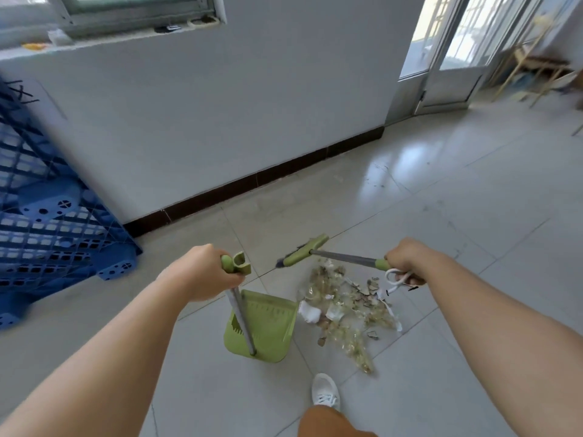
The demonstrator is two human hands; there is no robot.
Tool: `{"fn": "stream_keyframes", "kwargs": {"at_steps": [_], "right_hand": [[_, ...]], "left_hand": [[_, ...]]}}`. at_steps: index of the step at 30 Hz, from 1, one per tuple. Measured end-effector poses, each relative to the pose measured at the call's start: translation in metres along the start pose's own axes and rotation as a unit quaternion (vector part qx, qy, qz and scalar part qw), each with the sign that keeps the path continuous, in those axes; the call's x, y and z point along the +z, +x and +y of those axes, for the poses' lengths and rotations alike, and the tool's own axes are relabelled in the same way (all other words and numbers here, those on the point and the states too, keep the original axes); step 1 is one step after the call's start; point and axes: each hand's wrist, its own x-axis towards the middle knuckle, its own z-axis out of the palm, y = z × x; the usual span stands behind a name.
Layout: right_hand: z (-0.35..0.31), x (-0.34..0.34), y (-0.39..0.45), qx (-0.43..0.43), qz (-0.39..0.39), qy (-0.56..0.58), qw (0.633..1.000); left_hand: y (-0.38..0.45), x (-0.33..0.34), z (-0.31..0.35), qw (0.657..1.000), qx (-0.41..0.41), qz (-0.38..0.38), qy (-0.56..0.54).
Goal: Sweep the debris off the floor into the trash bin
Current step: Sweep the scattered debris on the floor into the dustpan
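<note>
Left hand: left hand [202,272] is wrapped tight around the green grip at the top of the dustpan handle [241,320], a grey metal pole with a green clip at its tip.
Right hand: right hand [405,261] is clenched round the green end of the broom [303,254], a white loop hanging below the knuckles.
Debris: debris [344,307] lies heaped on the floor tiles just right of the pan's mouth, and what a mix — crinkly clear wrappers with a yellowish tint, small brown chips, a crumpled white scrap touching the pan's lip.
Dustpan: dustpan [268,326], matte lime-green plastic, ribbed inside, boxy with a flat open edge facing the pile, sitting on the floor.
Broom: slim grey shaft, green plastic head, held beyond the pile; whether it touches the floor is hard to tell.
Floor: floor [457,190] is glossy pale square tile, dark skirting along the white wall.
Surroundings: blue lattice plastic crate [47,216] at left; a white shoe [325,392] below the pan.
</note>
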Motion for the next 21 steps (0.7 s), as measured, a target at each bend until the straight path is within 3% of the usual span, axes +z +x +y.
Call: {"fn": "stream_keyframes", "kwargs": {"at_steps": [12, 17, 21], "right_hand": [[-0.044, -0.011, 0.117, 0.106, 0.048, 0.209, 0.971], [-0.071, -0.022, 0.177, 0.140, 0.015, 0.226, 0.964], [-0.079, -0.026, 0.193, 0.113, -0.074, 0.165, 0.977]], "left_hand": [[0.143, -0.060, 0.051, 0.997, 0.063, -0.025, 0.043], [0.215, -0.083, 0.075, 0.994, 0.075, -0.049, 0.065], [0.258, -0.091, 0.090, 0.990, 0.089, -0.068, 0.081]]}}
